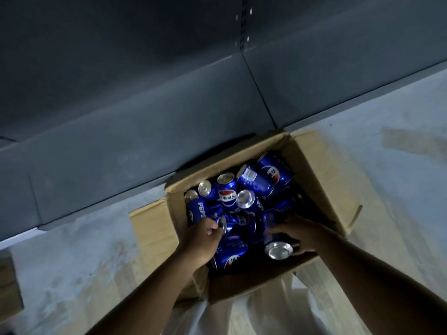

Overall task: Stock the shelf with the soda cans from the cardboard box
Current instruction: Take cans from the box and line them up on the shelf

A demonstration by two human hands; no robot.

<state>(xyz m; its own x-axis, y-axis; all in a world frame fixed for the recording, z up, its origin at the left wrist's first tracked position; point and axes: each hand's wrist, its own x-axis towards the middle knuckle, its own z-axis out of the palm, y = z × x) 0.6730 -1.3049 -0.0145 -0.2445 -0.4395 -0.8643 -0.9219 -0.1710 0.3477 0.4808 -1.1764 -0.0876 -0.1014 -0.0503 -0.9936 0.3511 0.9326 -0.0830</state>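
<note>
Two hands reach into the cardboard box (321, 165).
Left hand (202, 240) pinches one soda can's (238, 224) rim, right hand (301, 234) wraps another can (275, 240), likely for lifting shelfward.

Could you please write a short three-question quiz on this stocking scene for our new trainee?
1. True or false: the cardboard box stands on the floor with its flaps open.
2. The right hand grips: A) a blue can, B) a flap, C) nothing.
3. Where is the left hand?

Key: 1 true. 2 A. 3 Inside the box, fingers on another can.
</note>
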